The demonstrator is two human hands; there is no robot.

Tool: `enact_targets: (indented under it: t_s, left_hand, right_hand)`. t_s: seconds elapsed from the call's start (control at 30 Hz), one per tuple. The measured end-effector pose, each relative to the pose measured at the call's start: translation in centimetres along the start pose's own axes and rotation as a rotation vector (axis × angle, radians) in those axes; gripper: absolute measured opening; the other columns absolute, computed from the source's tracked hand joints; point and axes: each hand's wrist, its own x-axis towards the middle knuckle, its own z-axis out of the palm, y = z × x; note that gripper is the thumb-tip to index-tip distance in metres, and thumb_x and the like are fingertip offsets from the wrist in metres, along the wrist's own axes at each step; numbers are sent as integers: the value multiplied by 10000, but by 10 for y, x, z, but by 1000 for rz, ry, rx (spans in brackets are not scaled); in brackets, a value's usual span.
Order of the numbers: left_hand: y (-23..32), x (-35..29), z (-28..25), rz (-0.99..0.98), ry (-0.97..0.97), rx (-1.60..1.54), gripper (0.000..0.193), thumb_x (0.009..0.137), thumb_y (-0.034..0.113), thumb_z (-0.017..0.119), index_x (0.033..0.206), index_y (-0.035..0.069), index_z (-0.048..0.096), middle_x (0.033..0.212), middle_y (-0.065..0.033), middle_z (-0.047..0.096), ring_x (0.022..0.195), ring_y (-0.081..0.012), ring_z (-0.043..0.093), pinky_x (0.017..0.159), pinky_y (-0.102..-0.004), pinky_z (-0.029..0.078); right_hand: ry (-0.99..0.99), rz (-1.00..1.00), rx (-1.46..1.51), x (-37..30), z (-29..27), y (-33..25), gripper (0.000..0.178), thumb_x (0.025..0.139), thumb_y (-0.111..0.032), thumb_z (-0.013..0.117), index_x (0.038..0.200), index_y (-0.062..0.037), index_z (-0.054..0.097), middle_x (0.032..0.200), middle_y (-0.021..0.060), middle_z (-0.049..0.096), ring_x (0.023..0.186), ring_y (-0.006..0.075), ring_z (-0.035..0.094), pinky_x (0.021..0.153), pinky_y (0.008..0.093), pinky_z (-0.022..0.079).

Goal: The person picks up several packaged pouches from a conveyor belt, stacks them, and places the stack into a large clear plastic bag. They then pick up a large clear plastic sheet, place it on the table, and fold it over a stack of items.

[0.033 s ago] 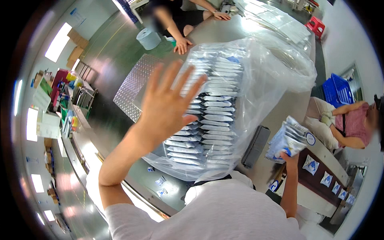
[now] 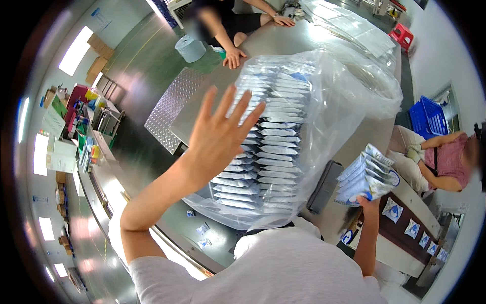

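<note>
My left hand [image 2: 217, 139] is raised over the left part of a large clear plastic bag [image 2: 336, 101], fingers spread and nothing in it. Inside the bag, small white-and-blue packets [image 2: 277, 150] stand packed on edge in two long rows. Part of the left row is hidden behind my hand. Off to the right of the bag, my right hand [image 2: 370, 202] grips a bunch of several such packets [image 2: 365, 177] from below. A dark grey block-shaped object [image 2: 324, 187] lies between the bag and that bunch.
At right a dark conveyor belt [image 2: 392, 230] carries spaced packets. A seated person in pink [image 2: 448, 162] is beside it, near a blue basket [image 2: 428, 116]. Across the metal table [image 2: 263, 38], another person rests both hands on it. Flat clear bags [image 2: 349, 25] lie at the far right.
My left hand has come slightly down and to the right, still spread. The bunch of packets in my right hand is turned a little and sits more evenly fanned.
</note>
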Motion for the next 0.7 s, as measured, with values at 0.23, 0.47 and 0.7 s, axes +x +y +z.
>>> enact_targets:
  t_s: [0.23,0.47,0.7]
  left_hand:
    - [-94,-9,60,-281,161,-362,159,811,144,604,917,26,612,691,-65,627,508,-208,553,519,-342,436]
    - [-110,-23,60,-649,416,-968,299,895,161,531,654,-15,524,543,-27,441,514,-93,385,491,-266,326]
    - [-109,-23,57,-597,413,-940,354,908,212,535,637,-15,514,538,-6,412,519,-66,354,473,-252,286]
  right_hand:
    - [-546,-218,-85,85,164,-121,879,515,-383,814,1219,-36,419,1076,145,572,1022,298,555,964,415,361]
    - [-413,-683,-1041,182,271,-115,889,510,-400,826,1177,8,404,1097,198,551,1072,317,522,997,424,280]
    - [-784,-604,-1242,186,344,-61,1028,769,-740,409,1400,48,219,1283,256,422,1182,367,424,1001,461,307]
